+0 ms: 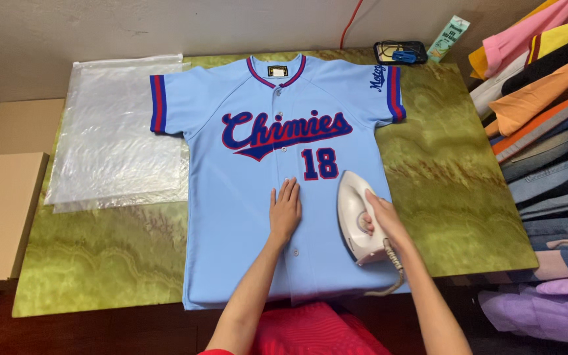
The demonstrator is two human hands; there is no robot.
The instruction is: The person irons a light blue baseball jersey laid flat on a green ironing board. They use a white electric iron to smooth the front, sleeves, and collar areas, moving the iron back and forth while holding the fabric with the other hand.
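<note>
A light blue baseball jersey (258, 217) with red and dark blue trim lies face up and spread flat on a table (468, 217) covered in a mottled green cloth, its collar toward the wall and its hem at the near edge. The left hand (285, 212) rests palm down on the jersey just beside the button strip, below the chest lettering, fingers straight and held close together, pressing the cloth flat. The right hand (377, 215) is wrapped around the handle of a white iron (357, 213), fingers curled shut on it; the iron sits sole down on the right half of the jersey, its tip pointing toward the printed number, its cord (392, 279) trailing off the near edge of the table. To the left of the jersey, partly under its sleeve, lies a stack of clear plastic bags (116, 131). Cardboard boxes (1, 210) stand off the table's left end. On the right, folded clothes (547, 118) in many colours are piled high. A small black tray (400, 51) sits at the far edge by the wall.
</note>
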